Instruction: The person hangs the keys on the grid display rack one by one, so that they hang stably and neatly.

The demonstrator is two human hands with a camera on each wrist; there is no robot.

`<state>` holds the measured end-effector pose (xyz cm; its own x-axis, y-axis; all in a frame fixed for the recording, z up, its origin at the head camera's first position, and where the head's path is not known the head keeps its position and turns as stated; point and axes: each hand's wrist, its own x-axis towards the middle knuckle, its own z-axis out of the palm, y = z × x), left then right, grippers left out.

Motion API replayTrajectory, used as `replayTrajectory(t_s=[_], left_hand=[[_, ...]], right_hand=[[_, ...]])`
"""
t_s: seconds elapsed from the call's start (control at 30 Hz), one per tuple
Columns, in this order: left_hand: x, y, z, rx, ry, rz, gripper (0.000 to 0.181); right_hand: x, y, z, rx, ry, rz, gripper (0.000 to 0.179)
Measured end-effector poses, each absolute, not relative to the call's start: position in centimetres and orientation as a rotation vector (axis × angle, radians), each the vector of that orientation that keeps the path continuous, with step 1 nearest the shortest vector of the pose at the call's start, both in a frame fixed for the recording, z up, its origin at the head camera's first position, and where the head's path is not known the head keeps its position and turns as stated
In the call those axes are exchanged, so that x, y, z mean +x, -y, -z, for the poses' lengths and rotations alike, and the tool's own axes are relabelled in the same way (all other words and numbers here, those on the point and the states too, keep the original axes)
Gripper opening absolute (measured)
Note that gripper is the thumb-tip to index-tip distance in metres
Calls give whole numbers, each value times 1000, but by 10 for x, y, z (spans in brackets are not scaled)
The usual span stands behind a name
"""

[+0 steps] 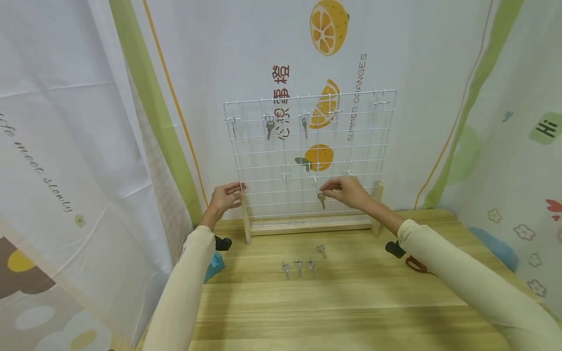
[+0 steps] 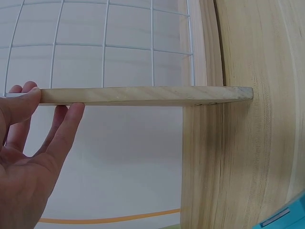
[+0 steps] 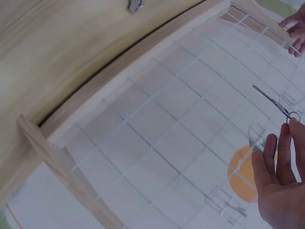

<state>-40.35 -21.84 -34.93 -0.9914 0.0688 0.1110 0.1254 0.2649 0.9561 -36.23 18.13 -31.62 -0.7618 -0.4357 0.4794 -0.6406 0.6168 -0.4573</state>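
A white wire grid (image 1: 272, 195) stands upright in a wooden base (image 1: 307, 227) on the table. At its left edge my left hand (image 1: 224, 199) pinches the top of the wooden side post (image 2: 138, 95), thumb on one face and fingers on the other. My right hand (image 1: 349, 191) pinches a key (image 1: 322, 201) by its small ring (image 3: 293, 117), in front of the grid's lower right half. Just above the key is a white hook (image 1: 313, 179). Keys hang on upper hooks, among them one key (image 1: 270, 129) and another key (image 1: 305, 126).
Several keys lie in front of the base, including one key (image 1: 322, 250) apart from a row with another key (image 1: 287, 269). A blue object (image 1: 215, 267) sits at left. Black objects (image 1: 395, 249) flank the stand; a reddish-brown cord (image 1: 416, 264) lies at right. Printed curtains (image 1: 197, 48) surround the table.
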Motion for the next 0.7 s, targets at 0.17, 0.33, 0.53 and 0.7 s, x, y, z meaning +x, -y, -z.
replayTrajectory(t_s=[0.17, 0.33, 0.53, 0.7], left_hand=[[-403, 220, 349, -202, 2450, 1891, 50], [-403, 220, 349, -209, 2452, 1884, 50], [-403, 219, 349, -202, 2458, 1872, 50], [-405, 219, 350, -207, 2453, 1884, 50]], right_hand=[[-363, -185, 298, 859, 2478, -890, 11], [-364, -188, 279, 837, 2466, -901, 12], [-362, -190, 258, 829, 2447, -900, 13], [-361, -195, 242, 790, 2434, -906, 15]])
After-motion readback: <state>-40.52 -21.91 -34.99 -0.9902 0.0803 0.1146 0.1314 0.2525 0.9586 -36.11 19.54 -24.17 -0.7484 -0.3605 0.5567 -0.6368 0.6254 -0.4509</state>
